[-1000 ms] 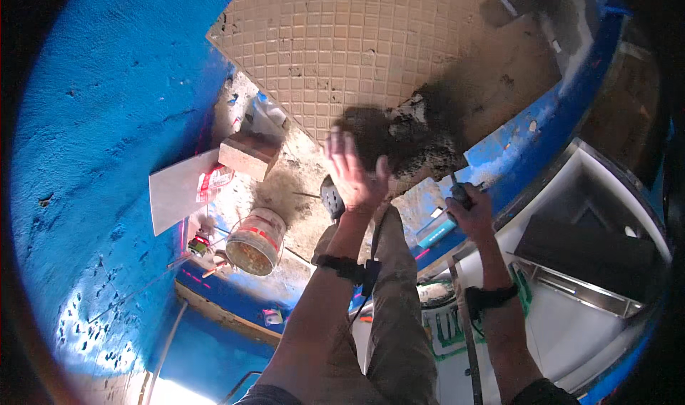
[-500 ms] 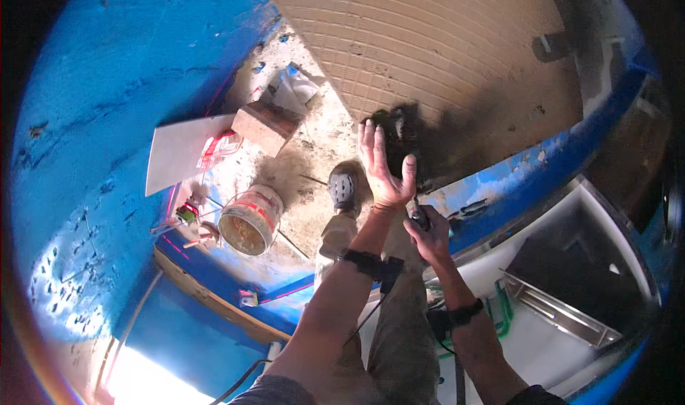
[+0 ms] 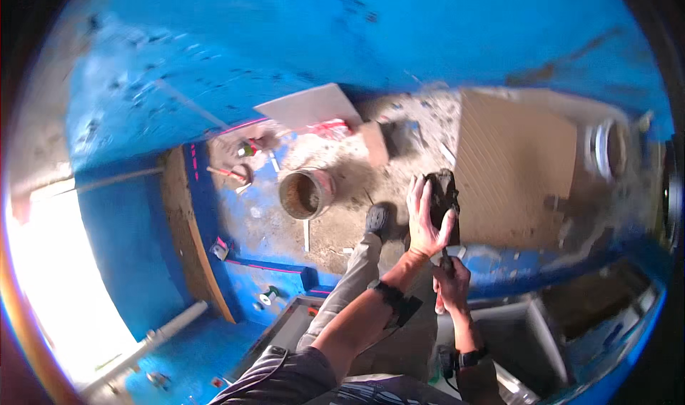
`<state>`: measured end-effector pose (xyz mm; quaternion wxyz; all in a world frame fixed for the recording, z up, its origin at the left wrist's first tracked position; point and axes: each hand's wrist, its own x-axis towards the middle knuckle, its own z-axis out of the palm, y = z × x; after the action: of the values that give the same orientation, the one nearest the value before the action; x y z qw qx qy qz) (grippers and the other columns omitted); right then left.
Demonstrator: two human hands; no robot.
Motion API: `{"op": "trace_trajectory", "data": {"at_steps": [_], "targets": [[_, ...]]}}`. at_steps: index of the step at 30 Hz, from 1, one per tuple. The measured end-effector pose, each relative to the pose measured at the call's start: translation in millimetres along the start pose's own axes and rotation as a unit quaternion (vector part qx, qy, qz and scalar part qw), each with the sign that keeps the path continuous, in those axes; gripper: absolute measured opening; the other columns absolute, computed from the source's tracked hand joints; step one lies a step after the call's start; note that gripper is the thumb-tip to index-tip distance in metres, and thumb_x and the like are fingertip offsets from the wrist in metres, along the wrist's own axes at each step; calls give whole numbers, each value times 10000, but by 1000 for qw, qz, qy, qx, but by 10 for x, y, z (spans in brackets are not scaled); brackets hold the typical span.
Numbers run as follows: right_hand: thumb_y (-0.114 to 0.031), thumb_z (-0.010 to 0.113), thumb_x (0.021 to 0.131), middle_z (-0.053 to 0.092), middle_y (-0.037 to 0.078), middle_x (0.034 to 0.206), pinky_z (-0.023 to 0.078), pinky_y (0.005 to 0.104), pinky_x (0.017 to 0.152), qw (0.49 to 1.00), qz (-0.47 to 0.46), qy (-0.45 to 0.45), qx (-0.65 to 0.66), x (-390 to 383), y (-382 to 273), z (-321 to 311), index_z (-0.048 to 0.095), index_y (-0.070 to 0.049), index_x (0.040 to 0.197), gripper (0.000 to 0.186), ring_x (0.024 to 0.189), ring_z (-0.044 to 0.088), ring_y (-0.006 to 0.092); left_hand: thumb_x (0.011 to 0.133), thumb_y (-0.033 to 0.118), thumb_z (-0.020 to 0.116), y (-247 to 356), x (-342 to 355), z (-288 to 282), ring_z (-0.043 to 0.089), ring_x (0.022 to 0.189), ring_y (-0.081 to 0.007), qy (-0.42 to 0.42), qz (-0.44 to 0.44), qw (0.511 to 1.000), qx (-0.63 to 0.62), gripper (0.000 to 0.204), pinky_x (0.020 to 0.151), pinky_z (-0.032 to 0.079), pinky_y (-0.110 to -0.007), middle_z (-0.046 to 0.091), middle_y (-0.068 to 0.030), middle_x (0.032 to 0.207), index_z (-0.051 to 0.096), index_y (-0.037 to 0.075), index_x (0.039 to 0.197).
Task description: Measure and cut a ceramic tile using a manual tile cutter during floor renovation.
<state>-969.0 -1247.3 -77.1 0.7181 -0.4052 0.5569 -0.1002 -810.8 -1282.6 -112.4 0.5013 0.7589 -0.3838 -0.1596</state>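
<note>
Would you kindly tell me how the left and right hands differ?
The left hand is open with outstretched fingers; the right hand curls around a tool handle. The left hand is beside a dark lump, the right hand nearer the picture's lower edge. Both are bare, with black wrist straps.

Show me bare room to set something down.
The middle of the tan panel, right of the left hand; a smaller, speckled patch of floor between bucket and shoe. It's crowded where brick, reddish item and pale board cluster.
</note>
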Motion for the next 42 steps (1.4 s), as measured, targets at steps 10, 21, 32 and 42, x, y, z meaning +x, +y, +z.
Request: {"op": "trace_trajectory", "data": {"at_steps": [10,21,32,42], "targets": [[-156,672,812,441,-34,640,351,285,539,953,-96,-230,-172,-1161,-1069,2638,518,-43,759,199,620,417,80,878,217,624,234,52,-3541,325,1369,-453,252,-101,957,104,684,1149,241,-520,360,-291,1460,342,-44,1443],[-120,699,804,543,3,594,394,257,412,857,10,-447,-257,-2139,-571,5940,588,-27,839,149,445,501,96,886,255,659,-638,-989,-7029,326,1376,-433,492,-189,836,153,691,1156,242,-492,365,-284,1464,359,-53,1427],[-108,680,834,555,-13,616,414,241,427,743,30,-553,-376,-2627,69,9074,586,-54,828,109,460,505,71,857,258,680,-1976,-1584,-9721,313,1371,-460,616,-273,714,188,737,1153,230,-509,395,-307,1428,352,-97,1415],[-116,698,845,574,0,661,413,239,413,726,75,-534,-426,-2554,919,12159,596,-42,877,130,461,515,78,885,277,654,-3954,-1621,-12151,357,1360,-425,632,-305,689,181,678,1150,259,-479,425,-286,1421,387,-85,1393]]}}
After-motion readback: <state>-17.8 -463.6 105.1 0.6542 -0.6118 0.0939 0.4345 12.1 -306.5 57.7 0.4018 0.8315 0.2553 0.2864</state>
